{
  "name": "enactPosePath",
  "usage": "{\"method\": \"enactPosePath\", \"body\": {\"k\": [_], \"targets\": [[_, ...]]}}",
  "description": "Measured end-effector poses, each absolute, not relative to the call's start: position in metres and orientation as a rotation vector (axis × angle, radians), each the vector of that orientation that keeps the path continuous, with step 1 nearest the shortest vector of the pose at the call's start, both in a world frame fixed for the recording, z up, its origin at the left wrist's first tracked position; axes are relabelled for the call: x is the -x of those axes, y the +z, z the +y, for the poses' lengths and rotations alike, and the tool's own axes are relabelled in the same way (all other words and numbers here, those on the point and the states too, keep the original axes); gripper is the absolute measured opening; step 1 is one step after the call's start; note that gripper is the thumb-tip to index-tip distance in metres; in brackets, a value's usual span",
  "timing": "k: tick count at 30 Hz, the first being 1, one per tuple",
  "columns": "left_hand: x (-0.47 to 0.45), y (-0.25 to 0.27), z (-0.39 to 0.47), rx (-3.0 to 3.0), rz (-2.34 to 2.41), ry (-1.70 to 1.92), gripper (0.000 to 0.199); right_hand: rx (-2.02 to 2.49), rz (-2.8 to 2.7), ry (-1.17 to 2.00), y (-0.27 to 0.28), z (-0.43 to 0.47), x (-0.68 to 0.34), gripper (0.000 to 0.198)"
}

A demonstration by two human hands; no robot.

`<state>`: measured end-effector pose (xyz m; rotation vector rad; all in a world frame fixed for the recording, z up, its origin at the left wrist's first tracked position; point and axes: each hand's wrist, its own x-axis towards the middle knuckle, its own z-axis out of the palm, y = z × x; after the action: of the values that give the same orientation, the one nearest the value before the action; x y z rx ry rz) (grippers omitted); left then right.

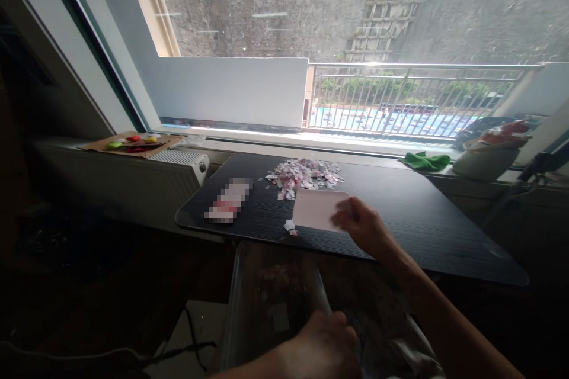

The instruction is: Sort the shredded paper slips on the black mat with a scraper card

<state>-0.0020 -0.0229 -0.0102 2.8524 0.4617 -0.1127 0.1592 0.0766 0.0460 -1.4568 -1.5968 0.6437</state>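
A thin pale pink board [315, 210] with rounded corners and a small hole near one corner is on or just over the dark table. My right hand [362, 222] is closed on its right end, the fingers slightly blurred. Beyond the board lies a heap of small paper scraps [306, 173], white and pinkish. A few loose scraps [290, 225] lie by the board's left edge. Below the table's front edge, my left hand [326, 340] is closed round the rim of a clear plastic bin [235, 302]. Scraps show dimly inside the bin.
The black folding-style table [400, 213] stands under a large window. A pixelated item [229, 201] lies on its left part. On the sill are a green cloth [425, 161] and a pale pot [484, 157]. A radiator [169, 174] and a cardboard piece [164, 143] with coloured items stand left.
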Motion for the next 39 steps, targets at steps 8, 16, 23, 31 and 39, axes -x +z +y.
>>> {"method": "enactPosePath", "body": {"k": [8, 16, 23, 31, 39], "targets": [[0.005, -0.019, -0.023, -2.916, 0.409, 0.004, 0.014, 1.427, -1.494, 0.697, 0.039, 0.074, -0.168, 0.019], [0.004, -0.027, -0.022, -2.910, 0.413, 0.032, 0.016, 1.461, -1.408, 0.708, 0.035, 0.062, -0.172, 0.018], [0.006, -0.014, -0.022, -2.891, 0.433, -0.038, 0.017, 1.475, -1.516, 0.684, 0.036, 0.055, -0.166, 0.013], [0.004, -0.024, -0.023, -2.857, 0.460, -0.078, 0.015, 1.578, -1.506, 0.564, 0.039, 0.035, -0.187, 0.016], [0.002, -0.010, -0.024, -2.871, 0.477, -0.161, 0.016, 1.422, -1.495, 0.667, 0.036, 0.049, -0.153, 0.016]]}}
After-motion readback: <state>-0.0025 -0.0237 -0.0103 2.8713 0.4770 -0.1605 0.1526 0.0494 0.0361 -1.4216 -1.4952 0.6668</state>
